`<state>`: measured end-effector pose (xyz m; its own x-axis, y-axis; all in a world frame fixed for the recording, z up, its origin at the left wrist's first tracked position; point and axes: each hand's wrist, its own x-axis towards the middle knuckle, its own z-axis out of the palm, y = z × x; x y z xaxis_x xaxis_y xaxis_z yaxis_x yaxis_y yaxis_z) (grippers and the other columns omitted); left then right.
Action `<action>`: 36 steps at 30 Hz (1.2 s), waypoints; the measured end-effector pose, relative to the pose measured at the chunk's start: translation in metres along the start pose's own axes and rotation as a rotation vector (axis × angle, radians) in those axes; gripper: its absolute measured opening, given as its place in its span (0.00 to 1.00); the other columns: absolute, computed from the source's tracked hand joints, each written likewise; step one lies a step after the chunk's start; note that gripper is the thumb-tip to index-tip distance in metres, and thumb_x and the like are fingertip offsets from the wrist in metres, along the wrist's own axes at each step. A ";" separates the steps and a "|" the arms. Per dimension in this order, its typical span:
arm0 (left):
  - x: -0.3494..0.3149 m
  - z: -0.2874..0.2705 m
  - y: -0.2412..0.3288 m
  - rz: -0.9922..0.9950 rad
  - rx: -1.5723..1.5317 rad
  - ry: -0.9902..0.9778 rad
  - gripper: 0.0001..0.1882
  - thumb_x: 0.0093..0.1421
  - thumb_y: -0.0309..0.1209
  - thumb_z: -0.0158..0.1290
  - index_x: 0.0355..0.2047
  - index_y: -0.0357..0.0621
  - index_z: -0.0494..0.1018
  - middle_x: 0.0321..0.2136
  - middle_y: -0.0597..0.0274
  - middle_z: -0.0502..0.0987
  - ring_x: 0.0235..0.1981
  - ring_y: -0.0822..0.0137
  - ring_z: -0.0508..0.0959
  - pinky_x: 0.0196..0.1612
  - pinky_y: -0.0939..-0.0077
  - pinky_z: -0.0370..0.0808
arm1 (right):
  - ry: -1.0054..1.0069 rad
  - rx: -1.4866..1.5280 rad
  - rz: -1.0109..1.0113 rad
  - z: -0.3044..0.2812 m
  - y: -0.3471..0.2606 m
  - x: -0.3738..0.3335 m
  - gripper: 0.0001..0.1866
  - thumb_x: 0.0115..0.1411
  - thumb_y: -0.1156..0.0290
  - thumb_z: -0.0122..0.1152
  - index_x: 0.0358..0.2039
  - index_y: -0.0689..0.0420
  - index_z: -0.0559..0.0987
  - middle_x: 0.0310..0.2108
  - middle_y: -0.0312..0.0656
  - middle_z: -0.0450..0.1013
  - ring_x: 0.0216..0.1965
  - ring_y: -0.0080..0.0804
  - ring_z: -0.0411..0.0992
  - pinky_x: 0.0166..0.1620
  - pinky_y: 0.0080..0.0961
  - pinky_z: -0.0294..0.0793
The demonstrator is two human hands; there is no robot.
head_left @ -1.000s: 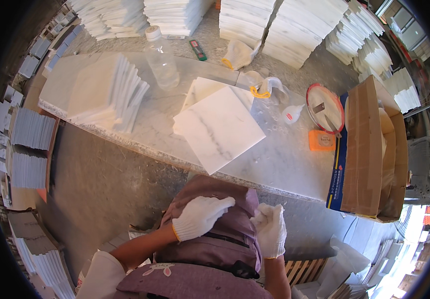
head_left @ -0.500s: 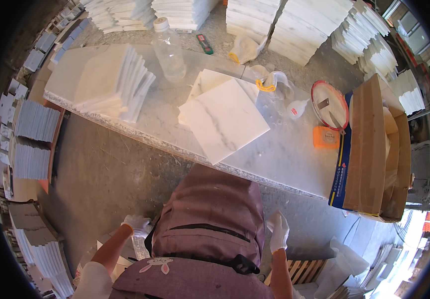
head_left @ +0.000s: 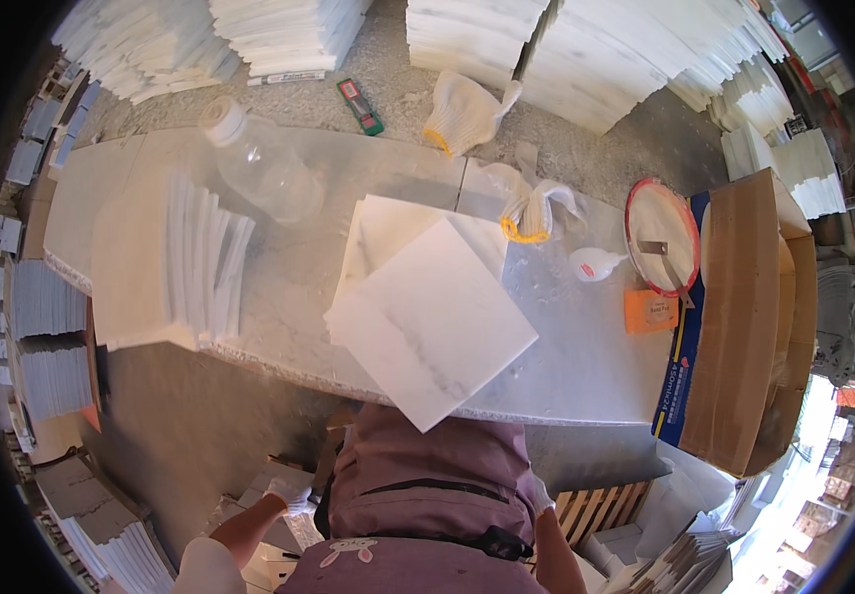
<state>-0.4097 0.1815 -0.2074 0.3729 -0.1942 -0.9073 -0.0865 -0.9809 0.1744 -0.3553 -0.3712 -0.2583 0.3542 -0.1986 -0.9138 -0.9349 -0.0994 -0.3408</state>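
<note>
My left hand [head_left: 292, 496], in a white glove, is low beside my lap, next to the purple apron [head_left: 437, 465]. Its fingers are too small and blurred to read. Of my right hand [head_left: 543, 497], only a bit of white glove shows at the apron's right edge; the fingers are hidden. Neither hand is on the table. Straight ahead, a square white marble tile [head_left: 434, 327] with grey veins lies turned on other white tiles [head_left: 373, 228], one corner jutting past the front edge of the stone-topped table [head_left: 586, 386].
On the table are a leaning tile stack [head_left: 135, 262], a clear bottle [head_left: 264, 168], white gloves [head_left: 536, 208], a small white squeeze bottle [head_left: 596, 263], a red-rimmed round container [head_left: 663, 233], an orange packet [head_left: 650, 311] and an open cardboard box [head_left: 734, 327]. Tile stacks [head_left: 487, 40] stand behind.
The table and its tiles sit lower and nearer in view. My right hand, plainly visible before, has dropped mostly behind the apron. My left hand is lower and closer to the apron.
</note>
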 end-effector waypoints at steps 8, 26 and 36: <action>-0.013 -0.019 0.001 -0.005 -0.045 -0.126 0.18 0.54 0.45 0.58 0.40 0.49 0.80 0.37 0.52 0.83 0.39 0.49 0.83 0.41 0.53 0.79 | 0.109 -0.012 0.169 0.023 -0.021 -0.027 0.26 0.72 0.52 0.44 0.57 0.59 0.75 0.49 0.42 0.77 0.51 0.33 0.73 0.57 0.28 0.70; 0.054 -0.040 -0.021 0.090 0.046 -0.200 0.22 0.54 0.48 0.59 0.42 0.48 0.81 0.42 0.49 0.82 0.46 0.48 0.82 0.49 0.50 0.77 | 0.165 0.006 0.096 0.014 -0.023 -0.017 0.31 0.71 0.46 0.44 0.59 0.60 0.73 0.50 0.44 0.77 0.53 0.34 0.73 0.57 0.31 0.70; -0.018 -0.254 0.040 0.155 -0.511 0.366 0.18 0.64 0.45 0.53 0.46 0.48 0.79 0.42 0.56 0.82 0.45 0.54 0.82 0.49 0.59 0.76 | 0.182 0.215 -0.138 0.027 -0.014 0.001 0.38 0.70 0.40 0.39 0.62 0.64 0.70 0.56 0.43 0.73 0.58 0.33 0.68 0.61 0.29 0.64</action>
<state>-0.1850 0.1420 -0.0867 0.6901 -0.2373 -0.6837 0.2528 -0.8062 0.5350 -0.3422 -0.3438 -0.2605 0.4581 -0.3713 -0.8076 -0.8543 0.0671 -0.5155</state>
